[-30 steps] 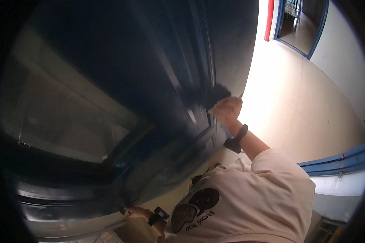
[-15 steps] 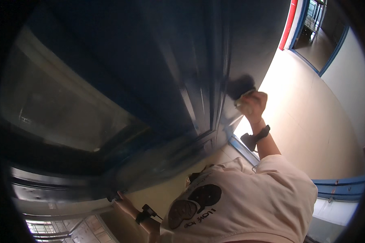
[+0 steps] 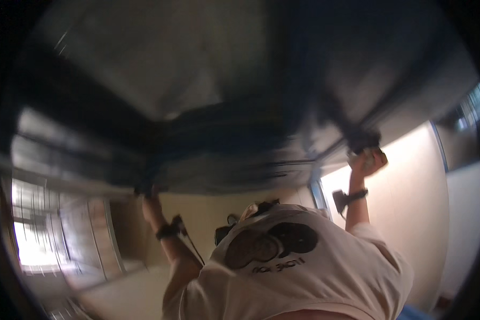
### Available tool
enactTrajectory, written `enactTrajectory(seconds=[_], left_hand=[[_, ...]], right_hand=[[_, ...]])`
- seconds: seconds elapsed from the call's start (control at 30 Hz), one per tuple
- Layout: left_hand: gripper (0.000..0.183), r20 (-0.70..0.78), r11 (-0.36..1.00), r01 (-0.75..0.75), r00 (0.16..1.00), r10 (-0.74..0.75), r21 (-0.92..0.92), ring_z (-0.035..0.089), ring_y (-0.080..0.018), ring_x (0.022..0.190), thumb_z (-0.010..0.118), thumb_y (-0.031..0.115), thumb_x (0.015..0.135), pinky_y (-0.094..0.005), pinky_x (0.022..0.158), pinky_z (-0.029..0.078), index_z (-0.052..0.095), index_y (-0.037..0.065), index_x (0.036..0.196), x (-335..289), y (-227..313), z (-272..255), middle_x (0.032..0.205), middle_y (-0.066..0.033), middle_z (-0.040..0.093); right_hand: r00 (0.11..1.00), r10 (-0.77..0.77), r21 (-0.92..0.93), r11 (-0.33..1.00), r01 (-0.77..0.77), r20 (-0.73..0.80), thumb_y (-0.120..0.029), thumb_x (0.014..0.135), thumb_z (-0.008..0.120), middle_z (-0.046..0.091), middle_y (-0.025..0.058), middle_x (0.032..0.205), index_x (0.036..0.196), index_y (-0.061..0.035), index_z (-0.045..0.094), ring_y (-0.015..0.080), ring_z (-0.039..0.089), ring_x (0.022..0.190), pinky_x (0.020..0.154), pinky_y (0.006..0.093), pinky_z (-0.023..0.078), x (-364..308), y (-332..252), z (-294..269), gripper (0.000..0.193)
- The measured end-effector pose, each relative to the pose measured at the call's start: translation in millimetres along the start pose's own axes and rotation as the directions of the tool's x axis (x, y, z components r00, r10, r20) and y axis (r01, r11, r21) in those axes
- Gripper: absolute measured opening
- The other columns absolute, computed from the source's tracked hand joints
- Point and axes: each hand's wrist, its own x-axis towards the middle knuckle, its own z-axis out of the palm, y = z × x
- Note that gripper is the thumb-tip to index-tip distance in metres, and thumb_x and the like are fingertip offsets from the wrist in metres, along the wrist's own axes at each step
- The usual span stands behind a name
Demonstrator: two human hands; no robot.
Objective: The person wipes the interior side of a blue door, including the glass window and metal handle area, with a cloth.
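Observation:
My raised right hand [image 3: 369, 161] is closed on a dark pad-like thing [image 3: 364, 140] with a pale underside, held against or close to a dark blue door [image 3: 224, 144]. Motion blur hides its exact kind. Lower on the left, my left hand [image 3: 152, 205] reaches up to the door's near edge, beside a small dark fitting [image 3: 143, 190]. Its fingers are smeared, so their grip is unclear. A large greyish glass pane [image 3: 181, 58] fills much of the door's face. Both wrists carry black bands with small boxes.
A cream wall [image 3: 410, 197] stands on the right, with a window opening [image 3: 466, 128] beyond it. At the left are a bright barred window [image 3: 34, 234] and a tiled surface [image 3: 85, 229]. My light printed shirt [image 3: 304, 266] takes up the lower middle.
The view has swung round, so the door now spans the top. Both hands appear higher in the picture and the right one farther right. The right hand still holds the dark pad.

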Motion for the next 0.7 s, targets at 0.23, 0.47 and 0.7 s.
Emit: enactTrajectory(seconds=[0.23,0.47,0.7], left_hand=[[0.062,0.159,0.994,0.082,0.983,-0.092,0.069,0.058,-0.0323,0.103,0.041,0.065,0.082,-0.0414,0.083,0.046,0.059,0.017,0.115,-2.1,29.8,-12.6,0.109,-0.0143,0.062],[0.058,0.178,0.997,0.077,0.981,-0.075,-0.005,0.063,-0.0328,0.084,0.047,0.062,0.081,-0.0425,0.069,0.048,0.065,0.008,0.093,-18.7,39.5,-41.8,0.084,-0.0152,0.066],[0.065,0.197,0.981,0.053,0.980,-0.016,-0.185,0.063,-0.0331,0.080,0.049,0.063,0.079,-0.0418,0.068,0.048,0.065,0.001,0.089,-15.1,47.1,-41.6,0.081,-0.0165,0.066]], right_hand=[[0.955,0.286,-0.037,0.957,-0.289,-0.071,-0.026,0.089,0.057,0.058,0.0107,0.092,0.099,0.0003,0.055,0.0227,0.054,0.081,0.076,0.0340,0.043,18.6,44.2,-14.8,0.028],[0.841,0.500,0.064,0.865,-0.498,-0.208,-0.031,0.083,0.066,0.056,0.0142,0.102,0.101,0.0017,0.055,0.0230,0.059,0.085,0.071,0.0337,0.051,162.0,-36.6,3.5,0.039],[0.993,0.079,-0.129,0.988,-0.089,-0.086,-0.018,0.080,0.069,0.054,0.0114,0.096,0.091,-0.0019,0.056,0.0238,0.055,0.087,0.081,0.0366,0.044,117.3,-71.6,31.0,0.024]])
